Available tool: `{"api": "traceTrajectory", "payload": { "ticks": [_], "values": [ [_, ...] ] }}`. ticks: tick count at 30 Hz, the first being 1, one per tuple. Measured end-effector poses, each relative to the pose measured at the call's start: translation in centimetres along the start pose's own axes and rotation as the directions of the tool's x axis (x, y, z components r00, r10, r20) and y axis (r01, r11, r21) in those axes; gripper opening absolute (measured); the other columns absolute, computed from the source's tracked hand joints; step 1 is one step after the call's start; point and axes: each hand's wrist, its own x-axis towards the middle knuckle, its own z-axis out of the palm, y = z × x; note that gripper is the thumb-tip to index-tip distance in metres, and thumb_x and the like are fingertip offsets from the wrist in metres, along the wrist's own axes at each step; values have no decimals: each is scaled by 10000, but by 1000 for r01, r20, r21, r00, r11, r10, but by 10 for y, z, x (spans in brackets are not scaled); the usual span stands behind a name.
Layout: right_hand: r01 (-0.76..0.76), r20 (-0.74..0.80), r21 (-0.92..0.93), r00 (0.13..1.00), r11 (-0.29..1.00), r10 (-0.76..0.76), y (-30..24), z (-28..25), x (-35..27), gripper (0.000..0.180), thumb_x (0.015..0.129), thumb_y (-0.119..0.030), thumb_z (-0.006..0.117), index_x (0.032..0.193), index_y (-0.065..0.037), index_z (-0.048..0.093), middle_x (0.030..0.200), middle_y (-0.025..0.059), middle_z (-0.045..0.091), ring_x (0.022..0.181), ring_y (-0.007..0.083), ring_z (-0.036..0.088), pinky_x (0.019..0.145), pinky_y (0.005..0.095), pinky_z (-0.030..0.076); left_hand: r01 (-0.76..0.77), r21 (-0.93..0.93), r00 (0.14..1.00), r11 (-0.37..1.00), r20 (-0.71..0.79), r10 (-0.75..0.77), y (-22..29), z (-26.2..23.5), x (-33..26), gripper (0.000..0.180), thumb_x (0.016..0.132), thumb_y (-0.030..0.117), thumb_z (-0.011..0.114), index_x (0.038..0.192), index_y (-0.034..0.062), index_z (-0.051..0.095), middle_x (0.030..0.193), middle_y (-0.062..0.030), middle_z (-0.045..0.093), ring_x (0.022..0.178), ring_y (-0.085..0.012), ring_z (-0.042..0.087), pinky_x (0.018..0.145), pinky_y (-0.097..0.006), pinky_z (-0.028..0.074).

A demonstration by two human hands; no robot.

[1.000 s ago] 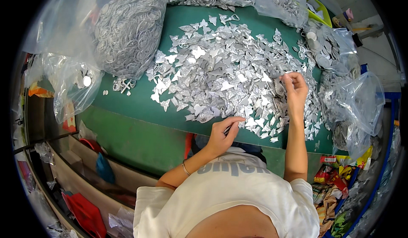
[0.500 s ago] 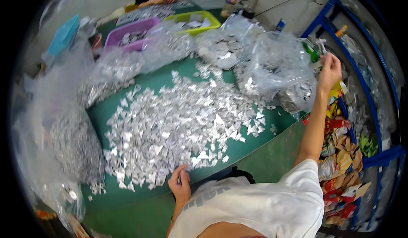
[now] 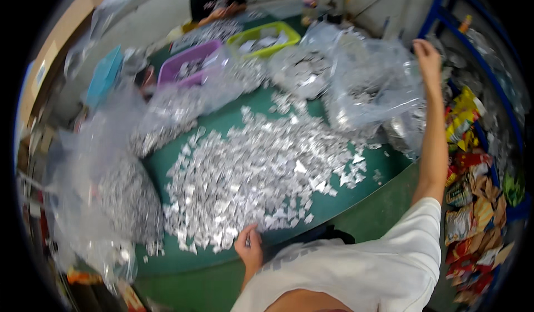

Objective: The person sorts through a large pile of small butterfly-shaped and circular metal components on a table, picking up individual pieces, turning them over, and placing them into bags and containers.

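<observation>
A broad heap of small, flat, silvery-white pieces (image 3: 245,173) with angular shapes lies over the green tabletop (image 3: 397,164). By the heap's near edge is my left hand (image 3: 248,248), fingers curled in; a tiny pale glint shows at them, too small to name. My right arm reaches far out to the right. At its end my right hand (image 3: 429,61) is raised beside a clear plastic bag (image 3: 384,78) of silvery pieces, fingers loosely bent and somewhat blurred. Nothing shows in that hand.
Full clear bags (image 3: 130,200) line the left and far sides. Beyond them stand a purple basket (image 3: 189,61) and a lime-green basket (image 3: 264,39). Another person (image 3: 217,3) sits at the far end. Colourful wrappers (image 3: 473,223) fill a blue-framed rack (image 3: 489,78) at the right.
The whole view has shifted, with the table now further right and lower. A pale piece that was between my right fingers no longer shows there. My left hand stays by the heap's edge.
</observation>
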Motion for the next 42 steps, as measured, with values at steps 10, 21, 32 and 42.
{"api": "traceTrajectory", "payload": {
  "ticks": [10, 21, 32, 42],
  "values": [
    [93, 709, 448, 569, 889, -417, -210, 115, -215, 586, 778, -268, 641, 1223, 33, 409, 1184, 243, 463, 1163, 365, 389, 971, 416, 317, -74, -3, 997, 997, 7, 74, 4, 1, 0, 160, 835, -9, 493, 934, -31, 618, 598, -26, 523, 542, -74, 476, 504, -204, 372],
    [272, 818, 238, 462, 933, -343, -217, 185, -249, 584, 795, -507, 514, 1042, 23, 520, 1040, 190, 542, 1023, 342, 490, 939, 440, 315, -89, 31, 996, 996, 16, 89, 0, 1, 2, 156, 848, 9, 486, 936, -33, 607, 602, -31, 521, 556, -84, 480, 522, -207, 373],
    [7, 630, 353, 737, 935, -243, -193, 206, -208, 248, 748, -196, 644, 903, -4, 616, 925, 143, 581, 873, 312, 529, 795, 374, 417, -88, -11, 996, 996, -8, 88, -2, 0, 3, 151, 817, -5, 511, 916, -18, 625, 599, -25, 538, 525, -61, 469, 484, -206, 371],
    [394, 684, 179, 608, 901, -402, -177, 286, -233, 362, 696, -218, 697, 989, -29, 597, 1076, 113, 513, 1052, 306, 417, 858, 417, 345, -73, -24, 997, 997, 7, 73, 1, -1, 5, 156, 820, -14, 506, 921, -23, 624, 618, -31, 553, 528, -54, 468, 475, -196, 366]
  ]
}}
